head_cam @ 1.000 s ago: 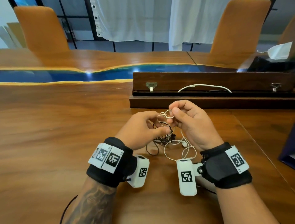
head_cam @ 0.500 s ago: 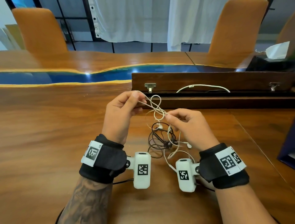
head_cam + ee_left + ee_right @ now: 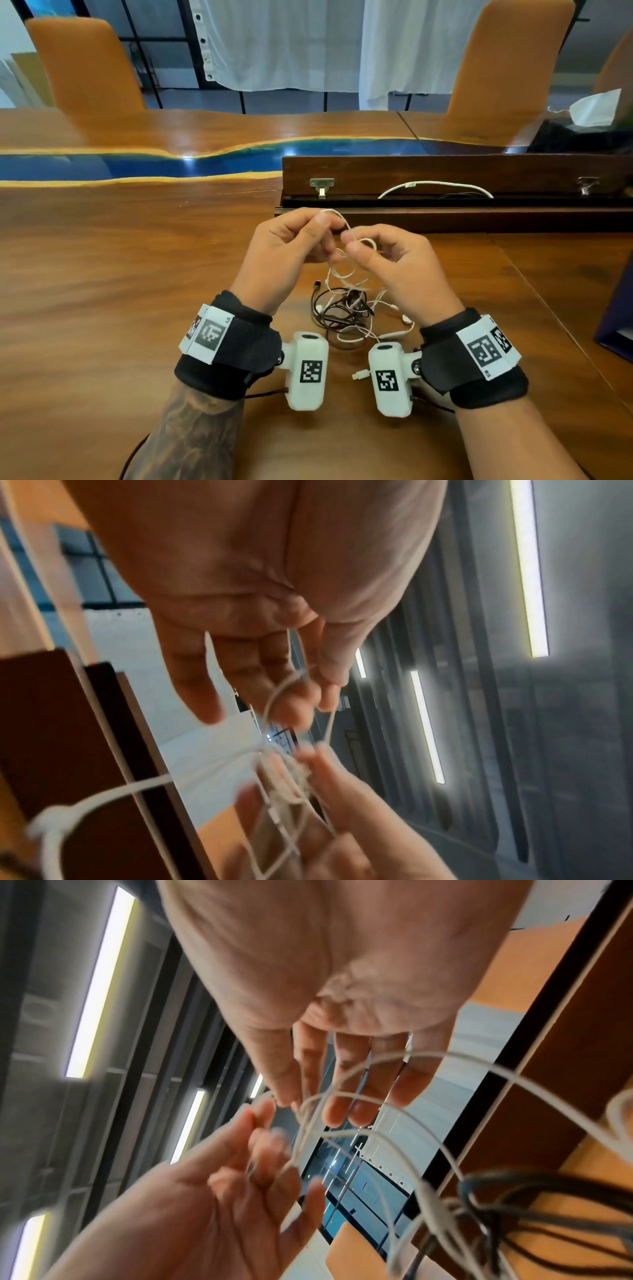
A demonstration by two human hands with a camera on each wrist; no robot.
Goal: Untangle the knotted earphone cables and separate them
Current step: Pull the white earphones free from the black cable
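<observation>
A white earphone cable (image 3: 343, 274) and a black earphone cable (image 3: 337, 317) lie knotted together on the wooden table (image 3: 102, 291), between my wrists. White strands rise from the heap to both hands. My left hand (image 3: 327, 221) pinches a white strand between thumb and forefinger. My right hand (image 3: 351, 241) pinches a small white loop (image 3: 369, 242) right beside it. In the left wrist view the left hand (image 3: 308, 699) has the white strand (image 3: 272, 704) across its fingertips. The right wrist view shows the right hand (image 3: 301, 1099), the white loops (image 3: 346, 1093) and the black cable (image 3: 548, 1218) hanging below.
A long open wooden box (image 3: 445, 171) stands just beyond my hands, with another white cable (image 3: 435, 185) inside. A dark blue object (image 3: 616, 322) sits at the right edge. A white cloth (image 3: 596, 108) lies at the far right. Two orange chairs stand behind the table.
The left hand, which had pulled a white strand up and to the left, has come back to the right hand. Both hands now work higher, close to the box front.
</observation>
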